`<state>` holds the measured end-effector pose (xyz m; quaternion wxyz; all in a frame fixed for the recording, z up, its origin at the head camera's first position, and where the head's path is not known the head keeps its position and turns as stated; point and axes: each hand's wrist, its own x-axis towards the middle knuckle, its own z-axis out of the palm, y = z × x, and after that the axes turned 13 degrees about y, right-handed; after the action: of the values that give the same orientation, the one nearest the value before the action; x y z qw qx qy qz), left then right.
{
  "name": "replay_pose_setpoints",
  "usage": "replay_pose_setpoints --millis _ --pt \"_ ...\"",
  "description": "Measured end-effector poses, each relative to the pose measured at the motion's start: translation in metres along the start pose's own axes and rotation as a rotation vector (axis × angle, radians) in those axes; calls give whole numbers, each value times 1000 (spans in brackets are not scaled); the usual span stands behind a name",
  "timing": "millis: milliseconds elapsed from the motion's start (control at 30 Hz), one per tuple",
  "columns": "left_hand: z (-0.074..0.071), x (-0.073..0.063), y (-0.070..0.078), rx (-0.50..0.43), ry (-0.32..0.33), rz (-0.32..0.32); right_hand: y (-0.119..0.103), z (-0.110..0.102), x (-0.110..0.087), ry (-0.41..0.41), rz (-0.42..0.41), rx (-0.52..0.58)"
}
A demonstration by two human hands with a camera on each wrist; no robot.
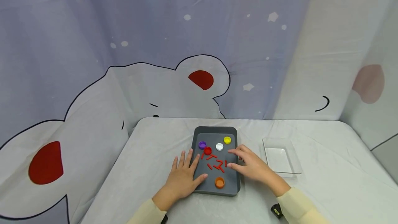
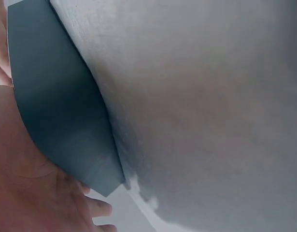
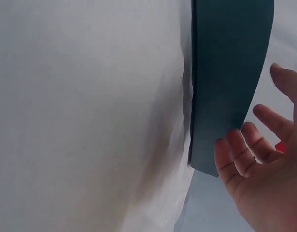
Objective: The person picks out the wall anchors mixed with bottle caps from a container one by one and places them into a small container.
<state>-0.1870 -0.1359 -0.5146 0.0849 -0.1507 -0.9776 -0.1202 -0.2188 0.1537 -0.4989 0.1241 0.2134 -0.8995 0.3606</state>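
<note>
A dark grey tray point(image 1: 202, 188) holds several short red sticks point(image 1: 219, 161) scattered in its middle. Round cups or caps lie among them: purple point(image 1: 202, 145), red point(image 1: 207, 151), white point(image 1: 219, 147), yellow point(image 1: 227, 140) and, nearest me, orange point(image 1: 219, 182). With fingers spread, my left hand point(image 1: 183, 179) rests at the tray's left edge. Over the right edge reaches my right hand point(image 1: 253, 165), thumb and index finger apart near the sticks, nothing visible between them. In the right wrist view its fingers point(image 3: 249, 145) bend loosely beside the tray wall; a bit of red shows behind them.
A clear, shallow square dish point(image 1: 281, 156) stands on the white-covered table point(image 1: 326, 172), to the right of the tray. Behind the table hangs a printed curtain point(image 1: 248, 44). A small black object point(image 1: 276, 211) shows at my right sleeve.
</note>
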Motion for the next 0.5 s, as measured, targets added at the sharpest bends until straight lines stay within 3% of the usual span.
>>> replay_pose_setpoints --millis 500 --pt "-1 1 1 28 -27 -9 0 11 7 -23 9 -39"
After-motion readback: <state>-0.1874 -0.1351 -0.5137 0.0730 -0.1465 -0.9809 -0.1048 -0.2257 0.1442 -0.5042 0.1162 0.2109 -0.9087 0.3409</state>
